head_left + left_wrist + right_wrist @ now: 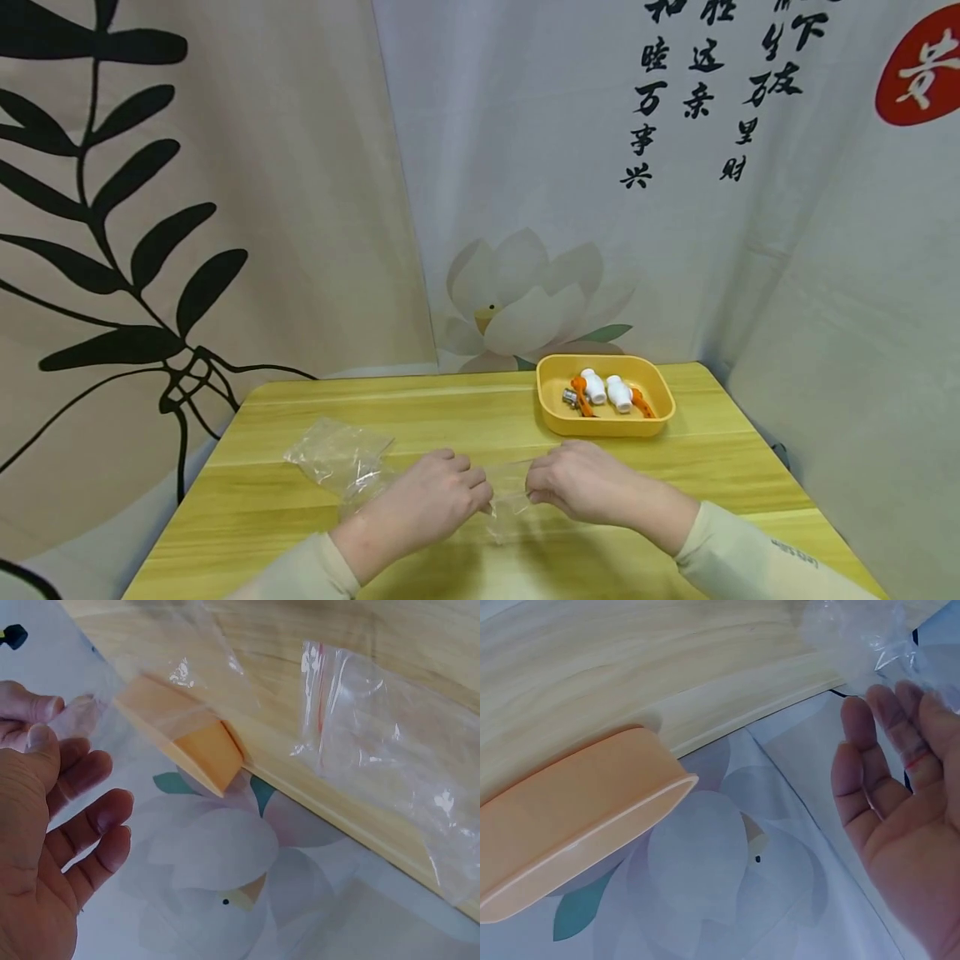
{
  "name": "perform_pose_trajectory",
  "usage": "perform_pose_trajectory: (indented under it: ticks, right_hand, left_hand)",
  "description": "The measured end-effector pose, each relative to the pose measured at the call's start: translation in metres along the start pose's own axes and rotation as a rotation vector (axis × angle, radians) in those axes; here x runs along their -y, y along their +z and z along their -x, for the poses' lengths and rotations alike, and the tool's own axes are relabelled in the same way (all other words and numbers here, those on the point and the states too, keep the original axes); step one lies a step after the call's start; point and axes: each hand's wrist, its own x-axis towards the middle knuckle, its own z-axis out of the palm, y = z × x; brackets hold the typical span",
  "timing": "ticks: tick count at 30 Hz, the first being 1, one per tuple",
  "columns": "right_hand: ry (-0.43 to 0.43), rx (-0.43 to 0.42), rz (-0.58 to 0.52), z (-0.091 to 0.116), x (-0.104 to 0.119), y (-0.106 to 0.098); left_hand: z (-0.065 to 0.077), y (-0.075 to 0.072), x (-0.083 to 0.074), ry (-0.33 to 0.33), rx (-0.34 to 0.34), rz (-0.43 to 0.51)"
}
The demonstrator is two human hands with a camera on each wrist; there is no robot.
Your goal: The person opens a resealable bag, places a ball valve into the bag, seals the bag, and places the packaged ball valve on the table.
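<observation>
A clear plastic bag (510,504) is stretched between my two hands, low over the front middle of the table. My left hand (438,497) pinches its left side between thumb and forefinger. On the opposite side, my right hand (581,483) pinches the bag's edge. The left wrist view shows the left hand's other fingers (101,814) loosely bent and off the film. Left of the hands, more clear bags (337,454) lie on the table; one zip bag (397,742) has a red line along its closure.
A yellow tray (600,427) stands at the table's back right. In it are two white bottles (619,395), orange pieces (581,396) and a small metal part (570,397). A printed curtain (510,167) hangs behind the wooden table (450,408).
</observation>
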Motion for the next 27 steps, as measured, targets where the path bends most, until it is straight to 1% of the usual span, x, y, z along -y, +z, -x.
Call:
perform_pose_trajectory:
  ticks: [3, 4, 10, 13, 16, 18, 20, 24, 27]
  right_hand:
    - [-0.003, 0.002, -0.012, 0.001, -0.001, 0.0]
    - [0.0, 0.005, -0.02, 0.002, -0.001, 0.001]
    - [0.001, 0.01, -0.04, 0.005, 0.001, 0.0]
    - [-0.006, -0.025, -0.09, 0.007, 0.003, -0.002]
    - [-0.027, -0.088, -0.133, 0.01, 0.005, -0.004]
    - [-0.043, -0.126, -0.129, 0.012, 0.005, -0.004]
    - [-0.05, -0.146, -0.117, 0.013, 0.005, -0.004]
    - [-0.042, -0.148, -0.114, 0.016, 0.003, -0.002]
    - [-0.033, -0.146, -0.124, 0.018, 0.002, 0.001]
  left_hand:
    - [0.001, 0.002, -0.001, -0.002, -0.043, 0.011]
    - [0.001, 0.002, -0.001, -0.006, -0.047, 0.018]
    - [0.001, 0.001, -0.003, -0.021, -0.017, 0.044]
    - [0.001, 0.0, -0.004, -0.03, -0.026, 0.067]
    - [0.003, 0.0, -0.006, -0.041, -0.073, 0.108]
    - [0.005, 0.0, -0.008, -0.048, -0.11, 0.142]
    - [0.007, 0.0, -0.009, -0.055, -0.142, 0.17]
    - [0.009, 0.001, -0.011, -0.074, -0.182, 0.23]
    - [0.009, 0.002, -0.013, -0.095, -0.204, 0.248]
